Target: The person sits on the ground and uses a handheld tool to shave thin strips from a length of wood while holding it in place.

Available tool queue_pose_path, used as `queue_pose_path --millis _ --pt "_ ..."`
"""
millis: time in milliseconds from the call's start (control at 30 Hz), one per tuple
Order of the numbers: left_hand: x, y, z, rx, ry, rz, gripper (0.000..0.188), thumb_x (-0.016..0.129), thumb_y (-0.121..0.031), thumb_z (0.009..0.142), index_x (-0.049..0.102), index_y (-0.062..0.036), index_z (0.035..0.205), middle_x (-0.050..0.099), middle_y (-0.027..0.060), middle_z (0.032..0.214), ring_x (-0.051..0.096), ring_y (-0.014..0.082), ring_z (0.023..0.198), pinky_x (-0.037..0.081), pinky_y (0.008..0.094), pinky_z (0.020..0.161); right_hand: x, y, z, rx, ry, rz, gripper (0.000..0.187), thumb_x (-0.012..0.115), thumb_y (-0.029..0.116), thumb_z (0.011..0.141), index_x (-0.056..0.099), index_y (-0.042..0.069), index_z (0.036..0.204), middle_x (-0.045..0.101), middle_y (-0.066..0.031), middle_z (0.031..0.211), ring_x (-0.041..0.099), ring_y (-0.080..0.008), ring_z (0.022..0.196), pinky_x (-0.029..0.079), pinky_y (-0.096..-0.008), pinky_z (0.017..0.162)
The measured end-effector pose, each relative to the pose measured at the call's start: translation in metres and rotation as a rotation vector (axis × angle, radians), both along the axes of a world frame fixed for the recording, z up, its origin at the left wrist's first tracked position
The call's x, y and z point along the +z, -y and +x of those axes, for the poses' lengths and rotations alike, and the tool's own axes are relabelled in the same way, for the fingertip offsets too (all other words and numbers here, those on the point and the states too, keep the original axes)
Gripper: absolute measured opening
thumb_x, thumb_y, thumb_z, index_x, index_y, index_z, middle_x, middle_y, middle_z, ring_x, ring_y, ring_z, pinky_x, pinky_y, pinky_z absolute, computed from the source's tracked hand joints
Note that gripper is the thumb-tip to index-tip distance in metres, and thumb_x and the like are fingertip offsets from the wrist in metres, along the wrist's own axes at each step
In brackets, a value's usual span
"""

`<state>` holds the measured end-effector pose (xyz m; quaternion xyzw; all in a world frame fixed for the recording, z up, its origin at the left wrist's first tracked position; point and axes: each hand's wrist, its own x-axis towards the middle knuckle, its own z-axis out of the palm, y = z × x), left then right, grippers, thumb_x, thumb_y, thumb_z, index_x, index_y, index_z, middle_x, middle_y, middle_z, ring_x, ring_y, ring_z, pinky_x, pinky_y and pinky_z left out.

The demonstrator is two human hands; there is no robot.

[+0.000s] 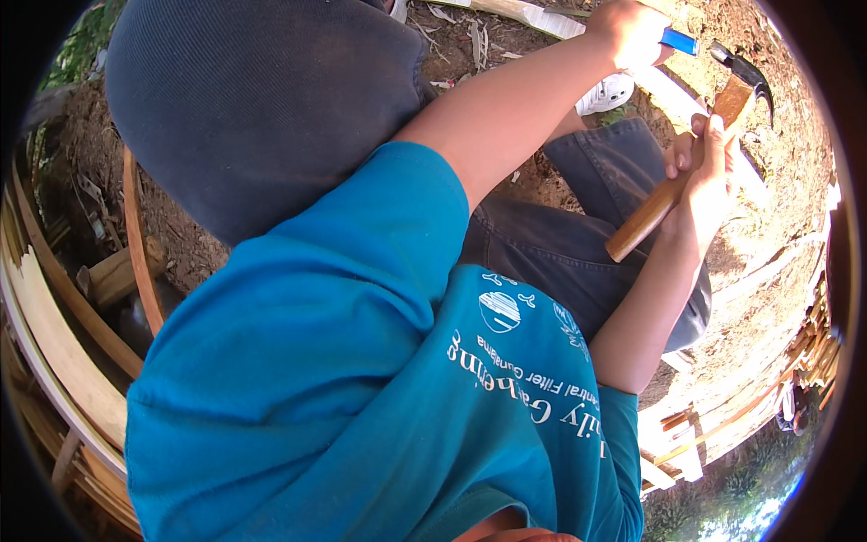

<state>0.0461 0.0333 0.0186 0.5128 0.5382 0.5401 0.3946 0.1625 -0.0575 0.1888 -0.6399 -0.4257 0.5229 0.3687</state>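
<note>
High in the view, my left hand point(628, 36) is closed around a tool whose blue handle point(680, 42) sticks out toward the right. The rest of that tool is hidden by the hand, so its kind does not show. My right hand point(709, 176) grips a claw hammer point(652, 215) by its wooden handle. Its dark metal head point(748, 72) is close to the blue handle end, with a small gap between them. Under my left hand runs a pale, long strip of wood point(553, 22), partly covered by the hand and forearm.
My dark trouser legs point(271, 99) are bent on bare soil strewn with shavings point(479, 45). A white shoe point(607, 93) shows below my left forearm. Long wooden strips point(68, 334) lie along the left side. More wood pieces point(813, 352) are piled at the right edge.
</note>
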Motion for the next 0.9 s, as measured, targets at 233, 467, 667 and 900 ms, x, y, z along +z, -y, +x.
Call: queue_pose_path --millis 233,467,667,900 --pt "-0.009 -0.02 0.014 -0.09 1.092 -0.336 0.033 0.052 -0.027 0.098 0.068 -0.0076 0.076 0.058 0.0035 0.062 0.056 0.0165 0.054 0.041 0.0352 0.047 0.002 -0.003 0.017 0.019 -0.001 0.021 0.014 0.058 0.019 0.106 0.054 0.006 0.108 0.06 -0.004 0.093 0.043 -0.007 0.059 0.037 -0.0227 0.05" --pt "0.015 -0.012 0.002 0.027 1.033 -0.388 0.037 0.052 -0.031 0.1 0.065 -0.01 0.073 0.057 0.0029 0.062 0.052 0.0162 0.052 0.038 0.0343 0.044 -0.008 -0.006 0.014 0.084 0.01 -0.051 0.013 0.056 0.018 0.108 0.057 0.006 0.106 0.059 -0.0038 0.091 0.045 -0.0067 0.058 0.039 -0.0222 0.049" --pt "0.002 -0.017 0.002 0.05 0.831 -0.354 0.037 0.053 -0.034 0.1 0.068 -0.0095 0.077 0.059 0.0033 0.064 0.054 0.0165 0.054 0.041 0.0361 0.048 -0.005 -0.004 -0.001 0.08 -0.002 -0.008 0.012 0.057 0.019 0.108 0.058 0.007 0.106 0.06 -0.0036 0.092 0.044 -0.0062 0.058 0.038 -0.0219 0.049" --pt "-0.012 -0.02 0.009 0.065 0.862 -0.325 0.036 0.056 -0.036 0.097 0.069 -0.0091 0.077 0.06 0.004 0.065 0.056 0.0166 0.057 0.042 0.0374 0.05 -0.008 -0.007 -0.007 -0.027 0.012 -0.042 0.012 0.057 0.019 0.108 0.056 0.007 0.104 0.058 -0.0035 0.092 0.044 -0.0065 0.059 0.038 -0.0225 0.05"
